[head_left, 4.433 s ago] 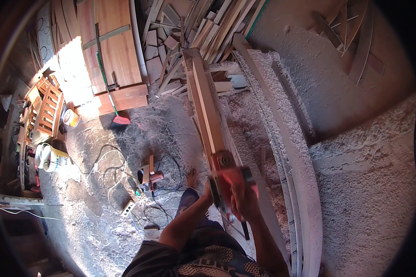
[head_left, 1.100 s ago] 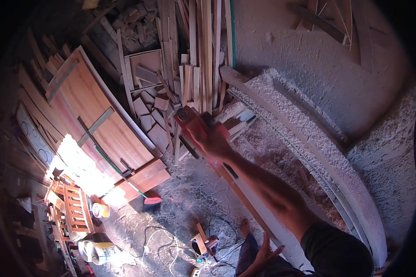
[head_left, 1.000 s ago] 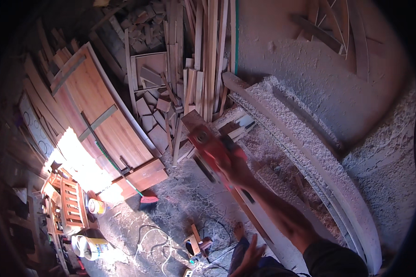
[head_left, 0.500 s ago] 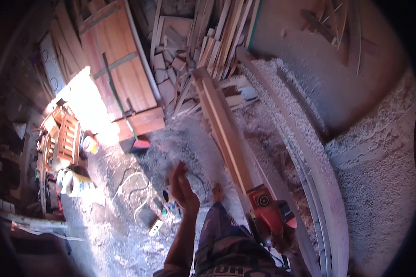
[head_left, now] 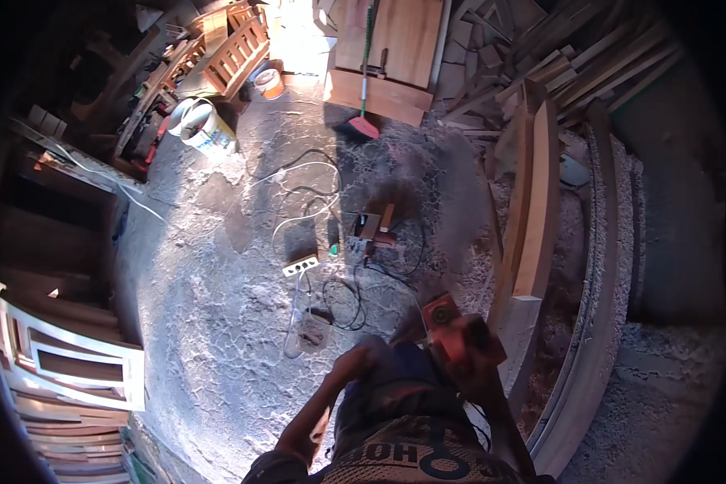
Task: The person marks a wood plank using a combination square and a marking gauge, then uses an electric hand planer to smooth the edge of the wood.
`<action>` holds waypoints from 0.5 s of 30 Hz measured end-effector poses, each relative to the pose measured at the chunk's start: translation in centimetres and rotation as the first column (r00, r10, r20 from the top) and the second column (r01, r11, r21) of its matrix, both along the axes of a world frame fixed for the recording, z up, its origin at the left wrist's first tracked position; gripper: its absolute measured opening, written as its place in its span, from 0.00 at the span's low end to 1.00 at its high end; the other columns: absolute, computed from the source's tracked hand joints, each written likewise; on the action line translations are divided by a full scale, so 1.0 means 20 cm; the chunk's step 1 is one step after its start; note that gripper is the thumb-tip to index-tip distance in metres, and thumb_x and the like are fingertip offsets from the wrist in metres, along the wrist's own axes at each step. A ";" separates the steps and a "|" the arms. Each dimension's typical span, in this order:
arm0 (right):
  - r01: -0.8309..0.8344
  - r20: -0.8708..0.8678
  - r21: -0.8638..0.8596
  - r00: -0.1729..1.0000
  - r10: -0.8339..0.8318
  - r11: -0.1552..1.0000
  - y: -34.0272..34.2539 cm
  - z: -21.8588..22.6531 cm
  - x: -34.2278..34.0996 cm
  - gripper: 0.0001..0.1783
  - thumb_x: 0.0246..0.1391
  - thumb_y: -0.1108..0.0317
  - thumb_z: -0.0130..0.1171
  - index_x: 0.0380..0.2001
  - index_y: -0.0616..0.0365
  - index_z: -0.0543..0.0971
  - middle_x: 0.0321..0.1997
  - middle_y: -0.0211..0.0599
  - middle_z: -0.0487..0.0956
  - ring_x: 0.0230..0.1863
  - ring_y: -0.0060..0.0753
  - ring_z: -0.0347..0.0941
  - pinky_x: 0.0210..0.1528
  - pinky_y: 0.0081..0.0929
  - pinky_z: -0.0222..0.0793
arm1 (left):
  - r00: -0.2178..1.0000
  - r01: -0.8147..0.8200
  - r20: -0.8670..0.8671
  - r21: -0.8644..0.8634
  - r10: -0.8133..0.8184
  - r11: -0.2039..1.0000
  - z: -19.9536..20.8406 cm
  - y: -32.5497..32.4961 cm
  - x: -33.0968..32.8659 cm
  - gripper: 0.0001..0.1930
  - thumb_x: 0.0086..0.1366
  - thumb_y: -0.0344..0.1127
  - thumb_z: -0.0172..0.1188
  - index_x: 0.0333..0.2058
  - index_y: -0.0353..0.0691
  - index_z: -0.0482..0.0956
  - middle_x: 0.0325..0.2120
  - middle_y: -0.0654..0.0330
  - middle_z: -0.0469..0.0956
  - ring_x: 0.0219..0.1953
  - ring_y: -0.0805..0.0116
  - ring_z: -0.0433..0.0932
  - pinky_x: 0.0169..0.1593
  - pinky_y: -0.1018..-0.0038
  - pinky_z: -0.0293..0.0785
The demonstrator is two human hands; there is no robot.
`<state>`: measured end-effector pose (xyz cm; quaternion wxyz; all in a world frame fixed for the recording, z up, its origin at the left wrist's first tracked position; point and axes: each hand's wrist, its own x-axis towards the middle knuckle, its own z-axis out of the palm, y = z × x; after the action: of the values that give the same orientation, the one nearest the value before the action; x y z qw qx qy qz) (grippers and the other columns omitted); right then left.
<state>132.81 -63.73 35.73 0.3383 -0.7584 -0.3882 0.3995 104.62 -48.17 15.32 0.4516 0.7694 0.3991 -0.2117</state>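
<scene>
My right hand (head_left: 477,379) grips a red electric planer (head_left: 444,316) with a round dark knob on its front. The planer is held off the wood, to the left of the near end of a long timber (head_left: 537,218). That timber lies lengthwise on a dusty support beam (head_left: 515,327), its pale end facing me. By my left thigh is my left hand (head_left: 353,365), its fingers blurred and dark, so I cannot make out their shape.
A white power strip (head_left: 300,266) and tangled cords lie on the dusty floor. Beyond it sits a dark tool with a wooden block (head_left: 387,218). A red-headed broom (head_left: 364,127) leans on boards. Buckets (head_left: 206,133) stand far left; a white frame (head_left: 85,363) lies left. Shavings cover the curved ledge (head_left: 601,266).
The view has swung left. The planer has come off the timber and moved left of its near end, still in my right hand. My left hand has lowered toward my thigh.
</scene>
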 end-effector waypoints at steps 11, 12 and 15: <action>-0.174 0.020 -0.191 0.983 0.181 0.966 0.31 -0.45 -0.80 0.27 0.56 0.39 0.62 0.38 0.53 0.77 0.25 0.53 0.81 0.31 0.62 0.81 0.35 0.51 0.76 | 0.966 -0.072 -0.258 -0.340 -0.020 0.938 -0.92 -0.59 -1.12 0.31 0.66 0.57 0.52 0.61 0.43 0.72 0.64 0.42 0.66 0.60 0.37 0.70 0.58 0.46 0.70; -0.140 0.022 -0.207 0.989 0.148 0.968 0.32 -0.47 -0.89 0.26 0.56 0.40 0.63 0.38 0.54 0.78 0.25 0.52 0.81 0.30 0.61 0.81 0.34 0.50 0.77 | 0.955 0.021 -0.271 -0.340 -0.119 0.940 -0.91 -0.63 -1.15 0.30 0.67 0.55 0.52 0.61 0.43 0.72 0.65 0.43 0.64 0.61 0.37 0.69 0.58 0.45 0.69; -0.083 -0.146 -0.182 0.988 0.057 0.980 0.31 -0.74 -1.19 0.27 0.58 0.46 0.64 0.48 0.58 0.77 0.28 0.48 0.82 0.32 0.46 0.83 0.37 0.39 0.76 | 0.939 0.002 -0.343 -0.092 -0.033 0.996 -0.62 -0.52 -1.22 0.34 0.65 0.57 0.54 0.63 0.43 0.70 0.67 0.40 0.61 0.67 0.42 0.63 0.66 0.48 0.61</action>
<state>108.99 -57.50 20.99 0.2775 -0.7429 -0.3508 0.4980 80.20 -58.48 2.98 0.4073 0.7029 0.4551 -0.3647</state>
